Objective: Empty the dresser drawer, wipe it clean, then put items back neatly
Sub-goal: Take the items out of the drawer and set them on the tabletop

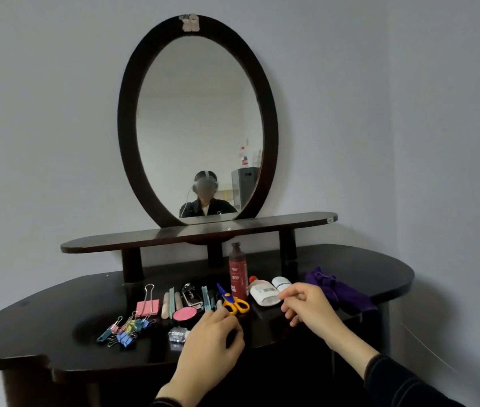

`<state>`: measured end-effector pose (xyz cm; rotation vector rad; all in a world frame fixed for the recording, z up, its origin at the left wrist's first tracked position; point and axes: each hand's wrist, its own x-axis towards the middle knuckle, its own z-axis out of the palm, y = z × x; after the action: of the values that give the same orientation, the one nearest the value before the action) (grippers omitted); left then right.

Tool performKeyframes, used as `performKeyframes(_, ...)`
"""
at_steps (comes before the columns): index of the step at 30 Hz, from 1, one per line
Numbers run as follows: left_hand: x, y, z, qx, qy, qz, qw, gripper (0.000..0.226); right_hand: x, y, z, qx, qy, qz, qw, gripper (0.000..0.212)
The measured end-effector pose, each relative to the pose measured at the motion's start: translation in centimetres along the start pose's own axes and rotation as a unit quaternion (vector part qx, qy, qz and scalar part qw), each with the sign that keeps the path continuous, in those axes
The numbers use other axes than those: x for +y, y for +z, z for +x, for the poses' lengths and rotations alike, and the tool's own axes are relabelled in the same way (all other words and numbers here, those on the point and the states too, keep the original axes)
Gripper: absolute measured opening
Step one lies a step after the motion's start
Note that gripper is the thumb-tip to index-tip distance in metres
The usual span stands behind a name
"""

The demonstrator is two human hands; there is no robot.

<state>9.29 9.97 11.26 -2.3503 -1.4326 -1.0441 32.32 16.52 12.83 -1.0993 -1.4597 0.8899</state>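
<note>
Small items lie in a row on the dark dresser top (57,342): coloured binder clips (124,330), a pink pad (148,307), a pink compact (184,314), yellow-handled scissors (233,301), a tall dark red bottle (238,271), a white tube (263,293) and a small white jar (281,282). A purple cloth (335,289) lies crumpled at the right. My left hand (212,345) hovers near the scissors, fingers curled, holding nothing I can see. My right hand (306,305) hangs beside the white tube, fingers loosely apart. The drawer itself is hidden below the top's front edge.
An oval mirror (197,127) in a dark frame stands behind a narrow raised shelf (115,242). A small clear box (178,336) sits near the front edge. Grey walls close in the corner at the right.
</note>
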Motion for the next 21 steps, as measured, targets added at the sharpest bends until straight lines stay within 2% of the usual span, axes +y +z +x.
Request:
performKeyframes(5, 0.1, 0.7, 0.3, -0.020, -0.013, -0.014, 1.000, 0.008, 0.6, -0.4, 0.9, 0.010, 0.000, -0.052, 0.999, 0.014)
performKeyframes(7, 0.0, 0.7, 0.3, -0.020, -0.014, -0.013, 1.000, 0.008, 1.1, -0.7, 1.4, 0.083, -0.055, -0.178, 0.979, 0.014)
performKeyframes(8, 0.0, 0.8, 0.2, -0.020, -0.013, -0.012, 1.000, 0.008, 1.3, -1.1, 1.6, 0.136, -0.092, -0.265, 0.950, 0.011)
performKeyframes(10, 0.1, 0.8, 0.2, -0.015, -0.011, -0.012, 1.000, 0.008, 1.9, -2.4, 2.3, 0.217, -0.163, -0.422, 0.865, 0.012)
performKeyframes(11, 0.2, 0.8, 0.2, -0.014, -0.011, -0.010, 1.000, 0.008, 2.3, -3.2, 3.0, 0.217, -0.158, -0.480, 0.835, 0.028)
performKeyframes(12, 0.1, 0.8, 0.2, -0.015, -0.011, -0.009, 1.000, 0.008, 2.5, -4.1, 3.8, 0.186, -0.114, -0.525, 0.822, 0.048)
performKeyframes(14, 0.0, 0.9, 0.2, -0.014, -0.010, -0.009, 1.000, 0.008, 3.0, -5.5, 5.2, 0.101, 0.013, -0.546, 0.831, 0.078)
performKeyframes(16, -0.1, 1.0, 0.2, -0.012, -0.010, -0.012, 1.000, 0.008, 3.6, -6.0, 6.0, 0.058, 0.070, -0.544, 0.834, 0.077)
performKeyframes(19, 0.1, 0.9, 0.2, -0.007, -0.013, -0.012, 1.000, 0.007, 4.3, -6.0, 5.9, 0.110, 0.019, -0.553, 0.826, 0.055)
performKeyframes(21, 0.4, 0.7, 0.1, -0.009, -0.021, -0.021, 1.000, 0.007, 4.6, -6.0, 5.2, 0.152, -0.005, -0.514, 0.844, 0.049)
